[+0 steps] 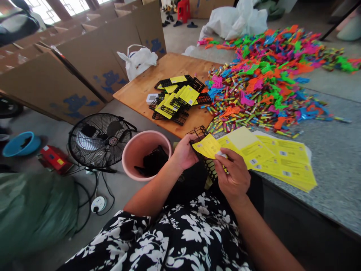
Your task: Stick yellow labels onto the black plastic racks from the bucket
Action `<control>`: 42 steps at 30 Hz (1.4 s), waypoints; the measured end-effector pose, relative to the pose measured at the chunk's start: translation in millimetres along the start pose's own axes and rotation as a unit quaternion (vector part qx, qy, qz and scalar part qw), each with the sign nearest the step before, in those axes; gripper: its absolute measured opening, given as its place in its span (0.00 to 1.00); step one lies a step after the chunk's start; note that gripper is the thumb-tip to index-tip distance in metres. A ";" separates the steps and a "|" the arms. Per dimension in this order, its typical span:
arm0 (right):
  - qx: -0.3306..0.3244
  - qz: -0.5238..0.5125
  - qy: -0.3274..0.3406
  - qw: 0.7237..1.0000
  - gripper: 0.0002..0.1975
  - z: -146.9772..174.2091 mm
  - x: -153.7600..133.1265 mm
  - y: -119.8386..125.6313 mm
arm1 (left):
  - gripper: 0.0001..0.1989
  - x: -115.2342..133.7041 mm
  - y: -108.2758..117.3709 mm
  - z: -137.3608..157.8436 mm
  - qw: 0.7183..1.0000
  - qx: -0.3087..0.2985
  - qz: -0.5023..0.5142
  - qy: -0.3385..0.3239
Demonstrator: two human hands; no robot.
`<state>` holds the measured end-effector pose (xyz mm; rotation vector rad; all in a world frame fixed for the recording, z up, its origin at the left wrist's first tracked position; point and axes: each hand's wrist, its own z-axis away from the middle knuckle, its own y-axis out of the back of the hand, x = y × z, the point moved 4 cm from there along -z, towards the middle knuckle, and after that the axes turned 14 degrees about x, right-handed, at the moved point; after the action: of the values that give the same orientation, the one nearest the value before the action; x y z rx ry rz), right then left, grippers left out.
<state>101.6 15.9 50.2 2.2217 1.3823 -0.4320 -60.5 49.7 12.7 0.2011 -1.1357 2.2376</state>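
Observation:
My left hand [184, 154] is closed on the near side of a black plastic grid tray [200, 131], held above my lap. A yellow printed label [207, 146] lies across the tray's upper part. The fingers and thumb of my right hand [233, 175] pinch the label's right-hand corner. Just right of that hand, overlapping yellow label sheets [287, 160] rest on a grey stone surface [329, 203], with a paler backing piece [242, 138] on top. Several black trays bearing yellow labels are heaped [179, 117] on the wooden table [135, 92] ahead.
Bright toy guns [262, 75] and small coloured tubes [234, 113] form a large pile right of the table. At left stand a pink bucket [128, 156] with black pieces inside, a floor fan [98, 145], a power strip [98, 204] with cables, and cardboard boxes [96, 49].

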 end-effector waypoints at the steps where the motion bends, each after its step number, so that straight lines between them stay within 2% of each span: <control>1: -0.002 0.001 -0.001 1.000 0.14 0.6 0.4 0.4 | 0.17 0.0 0.4 -0.4 1.000 -0.002 -0.001 0.001; 6: -0.015 0.007 -0.007 1.000 0.14 4.6 2.6 1.5 | 0.18 0.1 2.6 -1.9 1.000 -0.009 -0.001 0.004; 20: -0.044 0.008 -0.014 0.999 0.11 13.6 8.4 2.1 | 0.16 6.9 -3.6 7.7 0.999 0.031 -0.006 0.026; 25: -0.054 0.010 -0.016 0.998 0.11 16.8 9.2 2.3 | 0.17 7.8 -1.7 6.4 0.999 0.027 -0.010 0.021; 33: -0.100 -0.002 0.006 0.995 0.12 18.6 11.9 0.2 | 0.16 12.5 1.2 4.1 0.999 0.015 -0.014 0.026; 38: -0.144 0.034 0.026 0.989 0.11 22.0 11.9 1.2 | 0.17 17.4 3.6 3.4 0.999 0.024 -0.015 0.016; 40: -0.150 0.041 0.027 0.987 0.09 23.5 9.4 2.6 | 0.18 18.9 3.8 3.5 0.999 0.034 -0.017 0.012; 42: -0.122 0.034 -0.005 0.992 0.04 22.8 9.4 5.1 | 0.18 19.9 3.9 3.6 0.999 0.049 -0.017 0.008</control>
<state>110.1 8.4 27.7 2.0571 1.2758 -0.2345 -79.1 54.3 20.1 0.2411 -1.0071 2.2630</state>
